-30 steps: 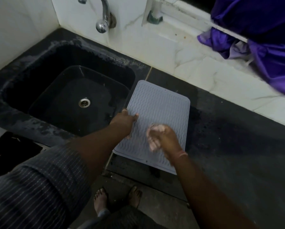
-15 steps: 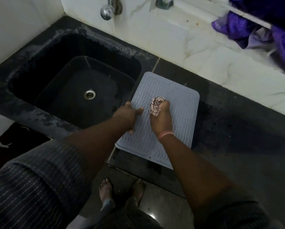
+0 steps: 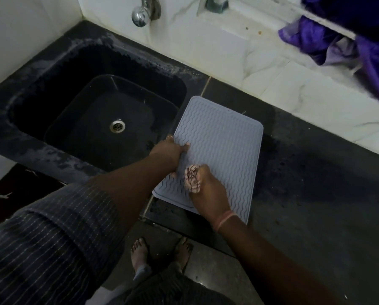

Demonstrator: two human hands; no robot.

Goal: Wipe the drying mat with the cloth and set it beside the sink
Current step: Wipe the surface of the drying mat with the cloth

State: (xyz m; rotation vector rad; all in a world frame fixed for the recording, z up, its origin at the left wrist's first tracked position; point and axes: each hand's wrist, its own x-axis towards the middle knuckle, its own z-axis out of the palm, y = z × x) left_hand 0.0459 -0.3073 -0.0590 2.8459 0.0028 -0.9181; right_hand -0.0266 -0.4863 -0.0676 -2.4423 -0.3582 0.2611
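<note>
A grey ribbed drying mat (image 3: 223, 148) lies flat on the dark counter (image 3: 316, 183), just right of the black sink (image 3: 52, 100). My left hand (image 3: 172, 153) grips the mat's left edge, thumb on top. My right hand (image 3: 208, 190) holds a bunched striped cloth (image 3: 192, 178) and presses it on the near left part of the mat. The mat's near edge reaches the counter's front edge.
A chrome tap (image 3: 141, 14) juts from the white tiled wall above the sink. Purple fabric (image 3: 349, 47) hangs over the ledge at the back right. The drain (image 3: 117, 126) sits in the sink's middle. My bare feet (image 3: 162, 254) stand on the floor below the counter.
My right hand has pulled the cloth from the mat's middle back toward its near left part. My left hand keeps its hold on the left edge.
</note>
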